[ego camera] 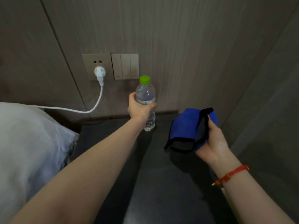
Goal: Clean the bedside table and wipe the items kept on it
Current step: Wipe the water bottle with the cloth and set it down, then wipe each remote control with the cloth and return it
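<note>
A clear plastic water bottle (pixel 146 94) with a green cap stands upright near the back of the dark bedside table (pixel 161 175). My left hand (pixel 139 109) grips the bottle around its middle, over the label. Whether the bottle's base touches the tabletop I cannot tell. To the right, my right hand (pixel 213 141) holds a folded blue cloth (pixel 184 128) with black edging above the table's right side.
On the wood-panelled wall behind are a socket (pixel 97 65) with a white plug and cable (pixel 97 104) trailing left, and a switch panel (pixel 125 66). A white pillow (pixel 32 143) lies at the left beside the table. A wall closes the right side.
</note>
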